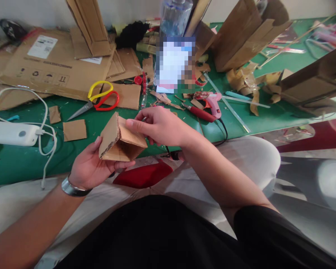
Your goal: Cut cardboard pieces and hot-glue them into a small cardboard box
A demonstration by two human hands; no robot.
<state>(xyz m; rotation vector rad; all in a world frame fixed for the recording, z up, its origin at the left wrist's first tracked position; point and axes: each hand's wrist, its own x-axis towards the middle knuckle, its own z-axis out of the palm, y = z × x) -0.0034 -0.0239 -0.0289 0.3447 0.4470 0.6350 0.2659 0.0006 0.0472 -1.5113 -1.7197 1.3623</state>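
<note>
A small cardboard box point(109, 139) with an open side facing me is held between both hands over the table's front edge. My left hand point(88, 164) cups it from the left and below, thumb against its left panel. From the right, my right hand point(159, 127) grips the upper panel, its thumb lying on top and the other fingers behind, partly hidden. Scissors point(102, 98) with yellow and red handles lie beyond the box. To the right are a pink hot glue gun point(212, 104) and a red-handled tool point(200, 113).
Two cut cardboard squares point(74, 130) lie left, near a white power strip point(14, 132) with a white cable. Flattened cardboard point(58, 71), a clear bottle point(175, 22) and tall cardboard pieces point(240, 37) stand or lie behind. Glue sticks point(229, 106) and scraps litter the green table point(184, 130).
</note>
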